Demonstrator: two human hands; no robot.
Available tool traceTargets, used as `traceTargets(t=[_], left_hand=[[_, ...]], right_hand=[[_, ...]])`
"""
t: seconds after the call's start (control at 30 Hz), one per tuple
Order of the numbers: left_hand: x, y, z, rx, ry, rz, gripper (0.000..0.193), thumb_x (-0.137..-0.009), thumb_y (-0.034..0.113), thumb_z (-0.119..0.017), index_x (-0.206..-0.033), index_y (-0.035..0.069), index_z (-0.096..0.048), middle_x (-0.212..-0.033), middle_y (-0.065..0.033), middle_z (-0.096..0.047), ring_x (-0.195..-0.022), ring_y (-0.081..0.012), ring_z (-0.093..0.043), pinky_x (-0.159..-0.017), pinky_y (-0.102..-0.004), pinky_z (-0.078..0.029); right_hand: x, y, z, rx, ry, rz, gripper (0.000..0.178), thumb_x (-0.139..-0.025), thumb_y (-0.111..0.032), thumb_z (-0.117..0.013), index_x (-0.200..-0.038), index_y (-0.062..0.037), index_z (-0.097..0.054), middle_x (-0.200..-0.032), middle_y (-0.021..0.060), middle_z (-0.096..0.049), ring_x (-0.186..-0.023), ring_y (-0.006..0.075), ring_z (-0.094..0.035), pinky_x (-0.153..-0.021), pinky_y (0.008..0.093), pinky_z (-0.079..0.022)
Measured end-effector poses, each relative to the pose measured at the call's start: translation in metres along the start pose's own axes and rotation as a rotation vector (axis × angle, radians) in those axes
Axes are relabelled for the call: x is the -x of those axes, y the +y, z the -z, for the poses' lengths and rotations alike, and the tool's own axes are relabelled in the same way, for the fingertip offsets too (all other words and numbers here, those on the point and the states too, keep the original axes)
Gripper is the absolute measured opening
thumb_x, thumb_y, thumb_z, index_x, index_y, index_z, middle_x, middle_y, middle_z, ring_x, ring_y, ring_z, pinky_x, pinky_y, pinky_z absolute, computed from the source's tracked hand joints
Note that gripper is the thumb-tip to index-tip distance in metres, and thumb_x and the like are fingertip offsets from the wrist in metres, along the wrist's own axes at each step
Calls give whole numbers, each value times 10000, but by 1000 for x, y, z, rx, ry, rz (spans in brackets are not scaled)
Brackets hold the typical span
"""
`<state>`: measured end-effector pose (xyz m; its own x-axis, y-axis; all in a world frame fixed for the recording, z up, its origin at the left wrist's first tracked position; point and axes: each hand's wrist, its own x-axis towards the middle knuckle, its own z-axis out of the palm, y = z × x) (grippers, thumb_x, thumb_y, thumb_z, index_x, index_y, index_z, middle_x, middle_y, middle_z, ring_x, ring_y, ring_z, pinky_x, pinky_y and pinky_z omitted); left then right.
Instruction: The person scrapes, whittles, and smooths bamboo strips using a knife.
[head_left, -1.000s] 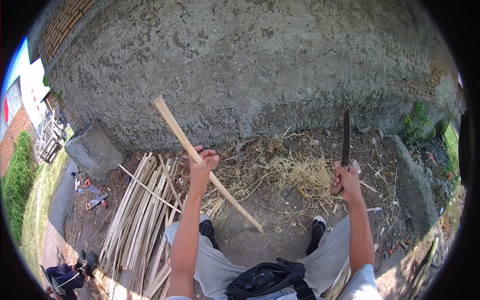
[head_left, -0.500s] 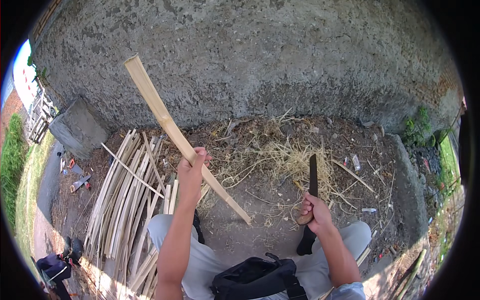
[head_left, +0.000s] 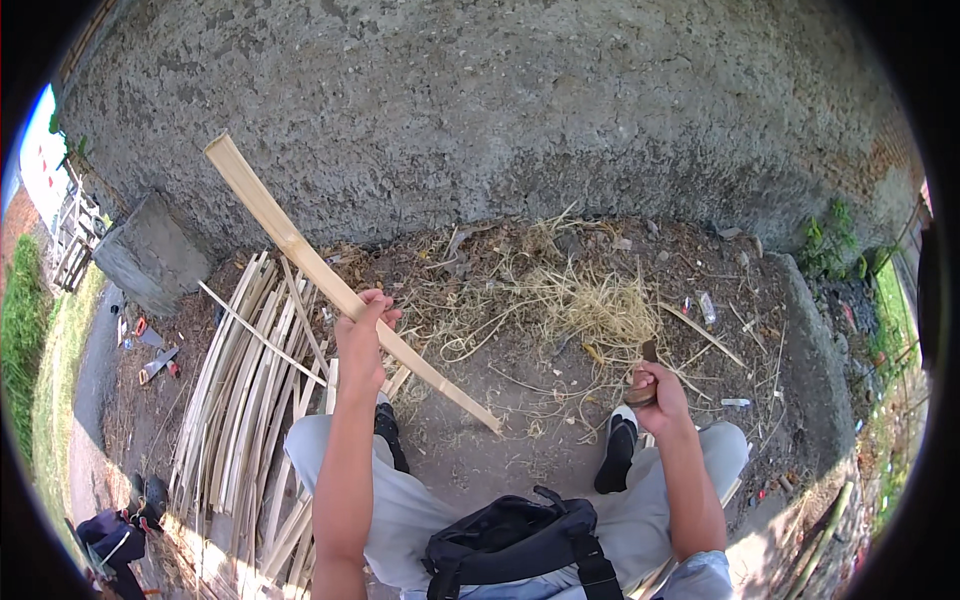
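Note:
My left hand (head_left: 361,340) is closed round the middle of a long, pale split bamboo strip (head_left: 282,232). The strip slants from its broad upper end, in front of the wall, down to a narrower tip near the ground between my feet. On the right, my right hand (head_left: 662,394) grips the wooden handle of a long knife (head_left: 649,352). Its dark blade points away from me and looks short from this angle. Knife and bamboo are well apart. Left of my left arm lies a pile of similar bamboo strips (head_left: 238,385).
A rough grey wall (head_left: 500,120) rises ahead. Thin shavings (head_left: 605,308) are heaped on the dirt at its foot. A handsaw (head_left: 158,366) lies at the far left near a concrete block (head_left: 152,255). A black waist bag (head_left: 510,545) sits at my lap.
The bamboo's upper end has swung left and down with my left hand. My right hand has shifted slightly right and up, and the knife blade has tipped away, showing less of its length.

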<state>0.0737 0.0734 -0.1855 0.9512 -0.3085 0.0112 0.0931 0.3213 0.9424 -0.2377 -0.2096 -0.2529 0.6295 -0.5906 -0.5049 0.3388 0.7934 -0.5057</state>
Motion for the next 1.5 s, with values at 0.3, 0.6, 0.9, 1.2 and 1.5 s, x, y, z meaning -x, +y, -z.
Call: traceTargets(t=[0.3,0.6,0.9,1.2,1.5], left_hand=[[5,1,14,-45,-8,5,119,-881,99,-572,-977,31,-579,-883,-76,-602,-777,-175,-609,-710,-291,-496],[4,2,18,-59,0,5,123,-882,92,-557,-985,28,-580,-882,-79,-604,-776,-172,-609,-702,-289,-492],[3,2,14,-71,-1,-7,136,-877,91,-566,-988,13,-576,-880,-88,-609,-776,-172,-614,-709,-284,-498],[2,3,16,-106,-4,-6,133,-875,90,-565,-986,18,-577,-885,-88,-612,-772,-170,-613,-709,-283,-498],[1,2,20,-83,-9,-23,135,-874,92,-570,-991,26,-584,-889,-74,-601,-791,-175,-605,-722,-287,-490]], right_hand=[[17,-9,-11,3,-75,28,67,-868,-22,-504,-827,-36,-453,-681,-3,-445,-580,69,-441,-515,200,-419],[14,-12,-11,18,-52,52,54,-859,-14,-507,-833,-17,-460,-698,16,-462,-595,76,-460,-529,206,-433],[12,-10,-14,10,-63,27,55,-858,-21,-514,-841,-23,-462,-704,16,-462,-604,77,-459,-533,212,-437],[9,-3,-20,37,-36,31,63,-869,-37,-524,-854,-24,-464,-712,11,-463,-607,75,-462,-532,206,-435],[11,-3,-24,63,-59,27,77,-883,-46,-534,-866,-27,-461,-742,18,-478,-611,68,-463,-526,197,-434]])
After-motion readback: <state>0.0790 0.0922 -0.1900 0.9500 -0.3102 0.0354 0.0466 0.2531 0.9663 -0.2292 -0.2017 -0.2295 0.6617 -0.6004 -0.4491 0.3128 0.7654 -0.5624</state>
